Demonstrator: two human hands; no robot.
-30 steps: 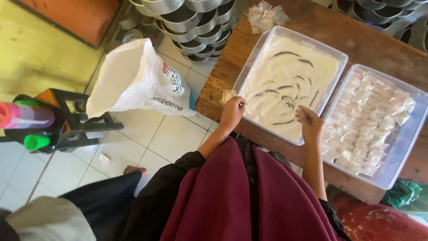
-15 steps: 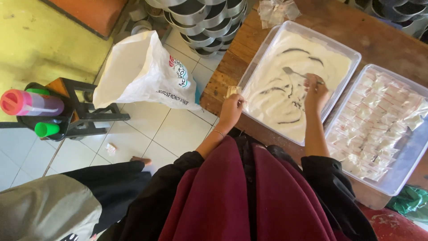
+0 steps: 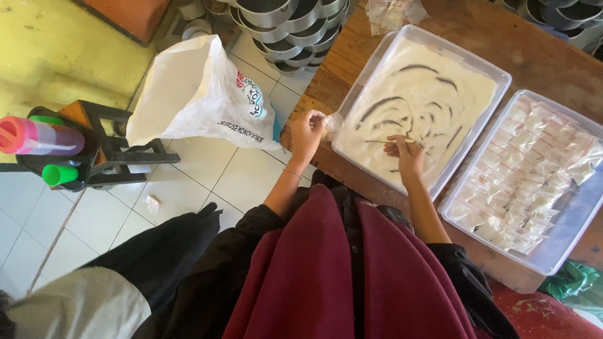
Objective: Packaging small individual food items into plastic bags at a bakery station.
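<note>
Down at the wooden table (image 3: 568, 66): left hand (image 3: 306, 135) raised at the near corner of the clear tray of white powder (image 3: 433, 88), fingers pinched on a small clear plastic bag (image 3: 331, 122) held just over the tray's rim. Right hand (image 3: 407, 154) lowered into the powder, fingers closed around a thin stick-like scoop (image 3: 386, 141) lying across the surface among dark furrows. Just beside, to the right, a second clear tray (image 3: 565, 245) packed with small filled packets (image 3: 534, 169). On the tiled floor, a white sack (image 3: 188, 94) leaning near stacked metal pans (image 3: 289, 31).
</note>
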